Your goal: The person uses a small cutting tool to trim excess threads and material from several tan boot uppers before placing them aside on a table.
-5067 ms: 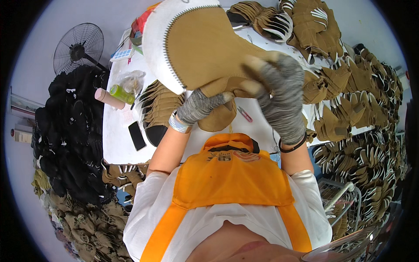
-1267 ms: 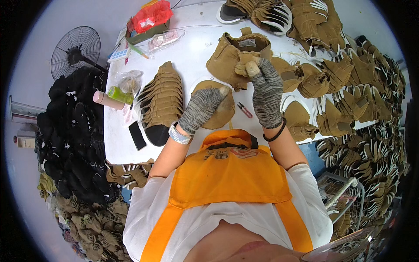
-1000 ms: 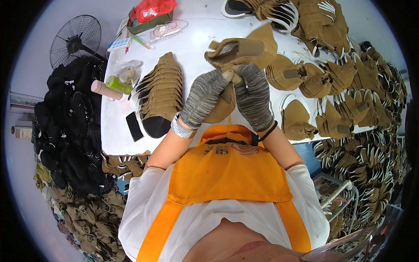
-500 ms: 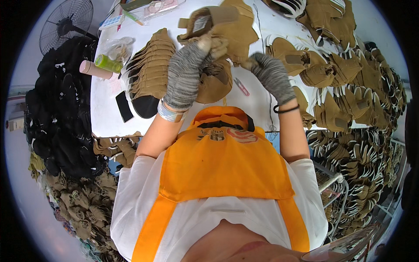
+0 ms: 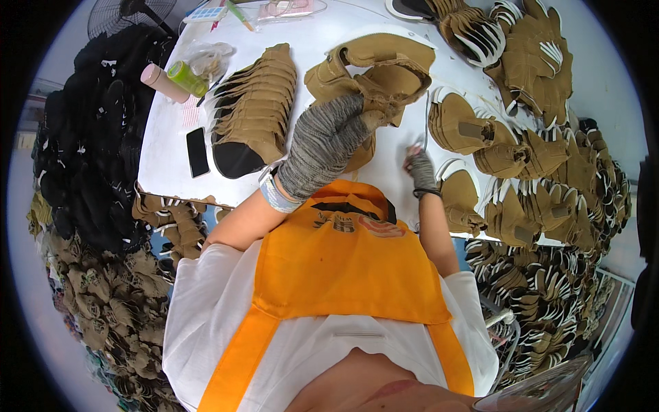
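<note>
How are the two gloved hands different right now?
The left hand is raised and grips a tan shoe upper; the right hand is down on the white table, touching a small tool. The left looks big and near, the right small and far. Both wear grey knit gloves.

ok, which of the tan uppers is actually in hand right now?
The upper at the table's top centre: the left hand grips it, lifted off the table. The other tan uppers lie in stacks or piles, untouched.
</note>
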{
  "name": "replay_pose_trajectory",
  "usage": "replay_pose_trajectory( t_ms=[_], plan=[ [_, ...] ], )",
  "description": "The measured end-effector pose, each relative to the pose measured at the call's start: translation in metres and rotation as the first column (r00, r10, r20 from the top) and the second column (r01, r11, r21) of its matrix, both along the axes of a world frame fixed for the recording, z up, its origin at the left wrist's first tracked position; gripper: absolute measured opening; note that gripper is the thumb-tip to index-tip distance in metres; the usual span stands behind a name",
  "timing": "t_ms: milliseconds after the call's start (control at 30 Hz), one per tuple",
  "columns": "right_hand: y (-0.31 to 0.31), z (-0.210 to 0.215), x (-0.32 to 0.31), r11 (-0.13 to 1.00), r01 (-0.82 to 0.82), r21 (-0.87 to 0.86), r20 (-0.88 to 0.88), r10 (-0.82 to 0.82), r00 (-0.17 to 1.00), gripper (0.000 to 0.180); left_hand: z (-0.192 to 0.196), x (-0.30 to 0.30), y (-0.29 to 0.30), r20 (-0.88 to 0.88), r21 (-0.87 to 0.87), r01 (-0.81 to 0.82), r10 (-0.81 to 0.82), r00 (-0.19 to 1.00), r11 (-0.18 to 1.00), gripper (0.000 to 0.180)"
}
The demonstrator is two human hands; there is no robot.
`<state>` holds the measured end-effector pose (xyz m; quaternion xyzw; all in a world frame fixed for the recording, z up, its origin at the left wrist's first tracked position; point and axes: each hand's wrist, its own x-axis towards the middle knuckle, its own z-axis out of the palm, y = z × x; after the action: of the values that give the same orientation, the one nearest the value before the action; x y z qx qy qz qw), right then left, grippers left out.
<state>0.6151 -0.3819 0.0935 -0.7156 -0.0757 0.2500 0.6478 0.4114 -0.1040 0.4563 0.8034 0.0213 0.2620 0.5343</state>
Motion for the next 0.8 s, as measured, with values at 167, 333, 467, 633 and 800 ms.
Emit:
replay_pose_trajectory(
  t_ms=[167,333,467,633,800],
  plan=[
    [0.075,0.316,-0.073,0.953,0.199,0.226,0.262,-0.257,0.93,0.028,-0.001,-0.01,0.004,0.276,0.207,-0.101,0.041,0.96,0.973,0.019],
    [0.098,0.391,-0.13,0.992,-0.032,-0.121,0.883,0.123,0.452,0.029,0.004,-0.009,-0.008,0.085,0.155,-0.044,0.031,0.996,0.987,0.02],
    [0.103,0.409,-0.133,0.917,0.143,-0.373,0.915,0.338,0.22,0.03,0.002,-0.008,-0.015,0.134,-0.091,0.017,-0.005,0.991,0.996,0.019],
    [0.103,0.401,-0.144,0.906,0.19,-0.378,0.909,0.325,0.26,0.03,0.013,-0.017,-0.017,0.112,0.107,0.012,-0.024,0.993,0.994,0.022],
    [0.1,0.404,-0.155,0.845,0.181,-0.503,0.838,0.425,0.344,0.03,-0.006,-0.021,-0.019,0.271,0.301,-0.046,-0.039,0.962,0.952,0.028]
  ],
)
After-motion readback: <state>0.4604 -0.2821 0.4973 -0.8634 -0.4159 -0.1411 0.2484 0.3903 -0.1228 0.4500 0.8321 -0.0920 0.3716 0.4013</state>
